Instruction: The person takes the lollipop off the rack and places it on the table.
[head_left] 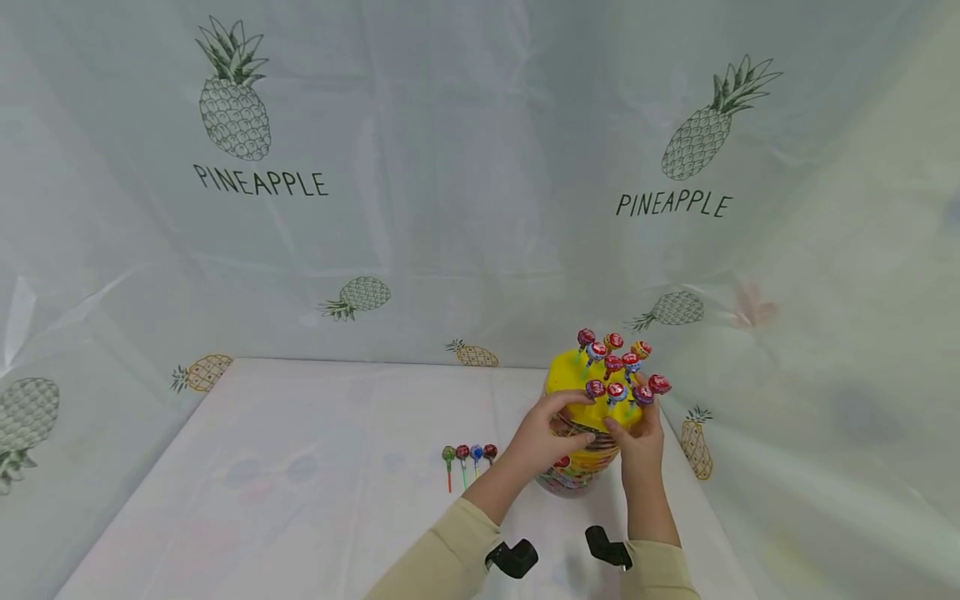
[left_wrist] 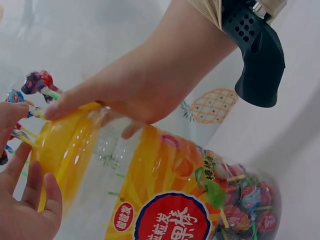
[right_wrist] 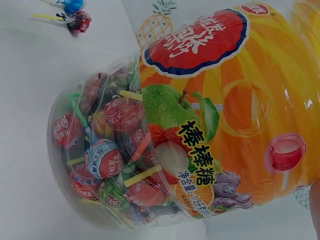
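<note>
A clear candy jar (left_wrist: pixel 107 165) with an orange fruit label stands on the table, lollipops (right_wrist: pixel 107 155) filling its lower part. Its yellow lid (head_left: pixel 566 375) has several wrapped lollipops (head_left: pixel 612 363) standing upright in it on their sticks. My left hand (head_left: pixel 546 429) curves round the lid's left side, thumb low at the rim and index finger on top near a lollipop. On the opposite side my right hand (head_left: pixel 641 442) grips the lid, its thumb (left_wrist: pixel 65 104) on the yellow edge. Its other fingers are mostly hidden behind the jar.
Several loose lollipops (head_left: pixel 462 452) lie in a row on the white tabletop (head_left: pixel 300 483), left of the jar. A pineapple-printed sheet (head_left: pixel 480 208) hangs behind and beside the table. Black wrist devices (head_left: pixel 513 558) sit on both sleeves.
</note>
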